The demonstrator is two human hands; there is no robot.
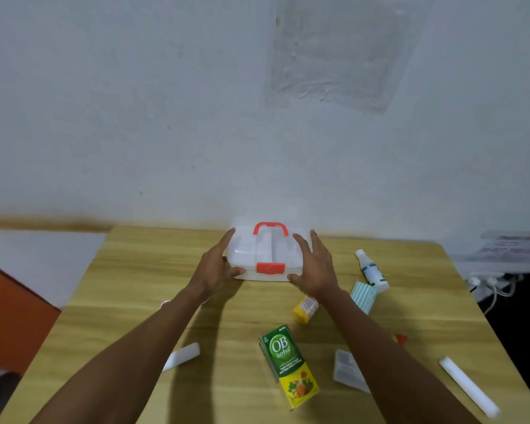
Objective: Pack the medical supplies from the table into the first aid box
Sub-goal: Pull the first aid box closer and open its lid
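From the head view, one first aid box (265, 255) is seen at the far edge of the wooden tabletop (135, 301), at 12 o'clock. It is white with one red handle (270, 228) on top and one red clasp (270, 268) at the front, and the lid is closed. Two hands are placed on the box. The left hand (216, 266) is spread open against the box's left side, with the thumb at the front corner. The right hand (314, 266) is spread open against the right side in the same way. The box is touched by each grip, but nothing is wrapped tight.

Seven supplies are counted on the tabletop. At 3 o'clock of the box, one white bottle (371, 270) is lying down. Beside it, one striped blue packet (363, 296) is seen. At 5 o'clock, one yellow bottle (305, 309) lies. At 6 o'clock, one green and yellow box (289, 365) lies flat. Three white packs are seen: one at 7 o'clock (182, 356), one grey-white pack (348, 370) at 5 o'clock, and one long one (468, 387) at 4 o'clock.
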